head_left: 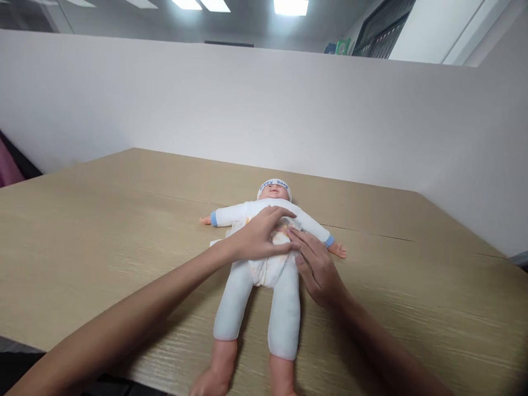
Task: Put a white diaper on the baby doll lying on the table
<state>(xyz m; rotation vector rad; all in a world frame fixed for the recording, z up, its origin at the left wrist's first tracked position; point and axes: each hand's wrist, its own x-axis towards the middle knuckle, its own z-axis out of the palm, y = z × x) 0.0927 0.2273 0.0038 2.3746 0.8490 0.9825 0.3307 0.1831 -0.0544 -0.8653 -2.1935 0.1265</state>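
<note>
A baby doll in a white suit with blue cuffs and a blue-lettered headband lies on its back on the wooden table, feet toward me. A white diaper is wrapped round its hips. My left hand lies flat across the doll's belly, fingers stretched out over the diaper's top edge. My right hand rests against the doll's right-hand side at the waist, fingers pressed together on the diaper's side flap.
A white partition wall runs along the table's far and right edges. A dark and pink object shows at the far left. Seams cross the tabletop.
</note>
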